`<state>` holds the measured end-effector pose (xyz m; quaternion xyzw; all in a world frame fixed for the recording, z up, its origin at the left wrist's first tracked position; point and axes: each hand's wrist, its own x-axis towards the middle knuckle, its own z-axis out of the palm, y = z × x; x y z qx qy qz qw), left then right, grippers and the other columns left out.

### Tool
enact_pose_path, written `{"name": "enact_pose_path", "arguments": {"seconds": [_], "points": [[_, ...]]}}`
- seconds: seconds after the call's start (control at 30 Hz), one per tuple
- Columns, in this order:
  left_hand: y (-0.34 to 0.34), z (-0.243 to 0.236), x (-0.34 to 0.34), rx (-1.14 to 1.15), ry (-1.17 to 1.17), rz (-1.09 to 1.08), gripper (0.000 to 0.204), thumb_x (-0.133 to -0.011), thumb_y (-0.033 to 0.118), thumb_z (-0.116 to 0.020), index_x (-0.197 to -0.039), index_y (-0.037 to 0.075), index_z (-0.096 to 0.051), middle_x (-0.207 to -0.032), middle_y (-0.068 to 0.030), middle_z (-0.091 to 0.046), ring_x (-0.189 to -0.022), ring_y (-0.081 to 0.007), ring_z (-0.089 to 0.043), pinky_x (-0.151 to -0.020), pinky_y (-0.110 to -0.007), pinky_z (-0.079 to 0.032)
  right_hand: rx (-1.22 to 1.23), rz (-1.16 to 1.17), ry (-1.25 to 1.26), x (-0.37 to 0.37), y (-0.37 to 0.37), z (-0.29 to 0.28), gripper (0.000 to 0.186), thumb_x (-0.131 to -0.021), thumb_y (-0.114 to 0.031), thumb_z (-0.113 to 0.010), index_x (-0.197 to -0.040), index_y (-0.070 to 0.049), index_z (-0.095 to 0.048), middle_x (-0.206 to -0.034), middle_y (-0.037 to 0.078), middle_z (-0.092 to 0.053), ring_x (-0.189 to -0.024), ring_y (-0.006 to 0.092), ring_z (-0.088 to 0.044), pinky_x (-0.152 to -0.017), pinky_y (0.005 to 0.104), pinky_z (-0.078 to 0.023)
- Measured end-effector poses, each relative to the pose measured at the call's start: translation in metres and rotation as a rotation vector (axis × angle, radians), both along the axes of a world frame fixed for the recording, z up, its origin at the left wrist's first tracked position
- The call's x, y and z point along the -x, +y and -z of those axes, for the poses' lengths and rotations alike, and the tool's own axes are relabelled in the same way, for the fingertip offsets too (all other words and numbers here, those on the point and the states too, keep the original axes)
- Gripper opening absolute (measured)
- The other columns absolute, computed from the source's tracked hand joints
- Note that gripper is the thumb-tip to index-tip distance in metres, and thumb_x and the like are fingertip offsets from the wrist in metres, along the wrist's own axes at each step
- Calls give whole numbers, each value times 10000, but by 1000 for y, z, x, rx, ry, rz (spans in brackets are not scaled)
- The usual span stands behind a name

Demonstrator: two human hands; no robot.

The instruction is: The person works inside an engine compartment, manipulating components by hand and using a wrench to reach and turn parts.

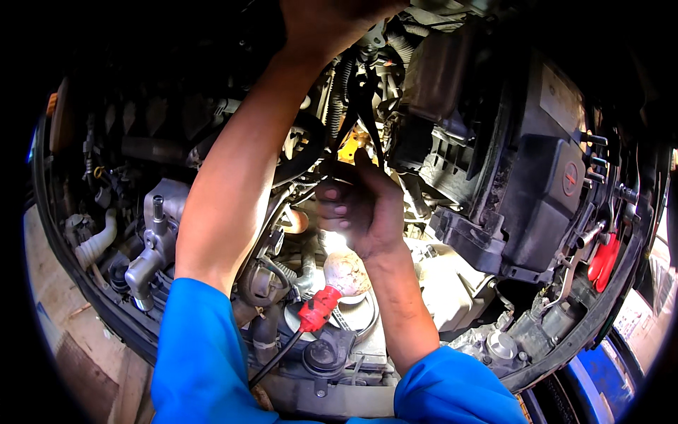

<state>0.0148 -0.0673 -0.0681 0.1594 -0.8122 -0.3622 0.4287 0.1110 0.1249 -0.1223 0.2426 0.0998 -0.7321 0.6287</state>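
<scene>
In the head view, I look down from my distant post on a person in blue sleeves working with two bare hands deep in a car's engine bay. The right hand is closed at the lower ends of a pair of black pliers, its fingers curled toward the palm and its back turned partly to the lens. The pliers stand nearly upright in the middle of the bay, their handles spread in a narrow V and their head pointing away from the person among hoses and cables; I cannot tell what, if anything, the tips touch. A yellow part shows between the handles. The left forearm crosses the bay to the upper edge, where the left hand is cut off by the frame; I cannot tell whether it is open or gripping. Below the right hand, near its wrist, a lit bulb glares in a red lamp holder, its black cord trailing toward the left sleeve. To the right I see a black battery cover and, near the bay's edge, a red-handled tool; to the left, a grey metal pipe fitting and a pale ribbed hose.
</scene>
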Motion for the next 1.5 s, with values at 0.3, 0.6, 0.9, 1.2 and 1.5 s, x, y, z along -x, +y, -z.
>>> {"name": "enact_pose_path", "arguments": {"seconds": [0.3,0.6,0.9,1.2,1.5], "points": [[-4,4,2,95,-49,-16,554,-643,213,-814,-1147,100,-613,-714,-56,-676,-607,-168,-666,-595,-315,-527,-38,-31,97,5,5,8,370,-974,-426,-414,-976,-74,-527,-713,52,-473,-540,107,-366,-431,211,-267],[-4,8,2,-9,-10,1,557,-634,188,-832,-1141,91,-623,-737,-54,-672,-637,-139,-662,-591,-292,-519,-50,32,-31,-9,-5,-1,361,-962,-456,-425,-980,-110,-527,-737,46,-445,-558,103,-348,-435,199,-260],[-2,2,-3,-83,-103,42,538,-659,189,-803,-1153,95,-613,-727,-72,-690,-610,-163,-674,-571,-288,-519,-164,41,-16,-16,-18,-9,349,-936,-411,-418,-1034,-99,-539,-756,65,-482,-558,126,-356,-443,223,-280],[-14,-12,-13,198,-244,138,773,-631,373,-802,-1292,92,-515,-766,-135,-690,-729,-343,-681,-677,-402,-553,-116,-50,23,-4,1,10,313,-953,-408,-443,-989,-104,-507,-722,101,-553,-542,155,-406,-436,258,-288],[15,-11,-17,68,-287,22,772,-631,220,-770,-1308,25,-454,-1083,-196,-621,-992,-370,-610,-822,-410,-493,12,-117,7,3,18,30,454,-951,-498,-443,-985,-64,-572,-667,82,-554,-495,126,-420,-414,246,-303]]}}
